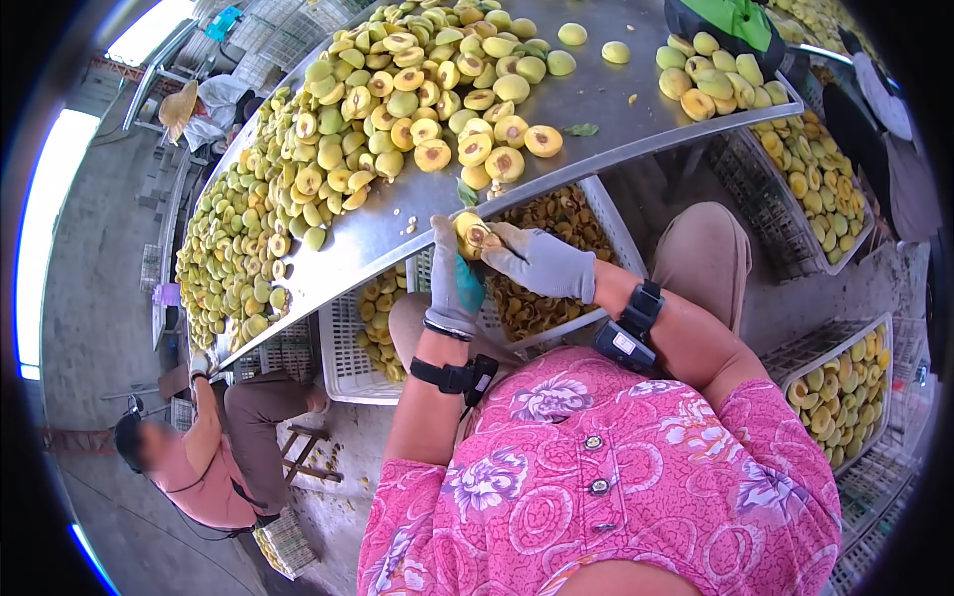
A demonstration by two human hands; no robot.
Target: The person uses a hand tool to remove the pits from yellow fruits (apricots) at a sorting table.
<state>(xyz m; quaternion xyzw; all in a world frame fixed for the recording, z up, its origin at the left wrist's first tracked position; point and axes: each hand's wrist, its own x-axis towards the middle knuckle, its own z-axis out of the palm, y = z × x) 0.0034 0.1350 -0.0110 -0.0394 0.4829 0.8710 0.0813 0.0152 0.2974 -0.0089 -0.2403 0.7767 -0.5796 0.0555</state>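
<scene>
My left hand point(456, 285), in a pale glove with a green palm, is closed around a yellow-green peach half point(470, 230) just off the table's edge. The cut face of the fruit is turned toward my right hand point(545, 264). That hand wears a grey-white glove, and its bunched fingertips touch the fruit at its brown centre. Whatever lies between those fingertips is hidden. Beyond both hands, a large heap of halved peaches point(402, 104) covers much of the metal table point(586, 129). Several cut halves lie close to the near edge.
Under the table edge stands a white crate point(611, 214) with brown scraps, beside another crate point(343, 358) of fruit. More filled crates point(800, 263) stand at right. A green-and-black bag point(730, 25) lies at the table's far right. A seated co-worker point(214, 452) is at left.
</scene>
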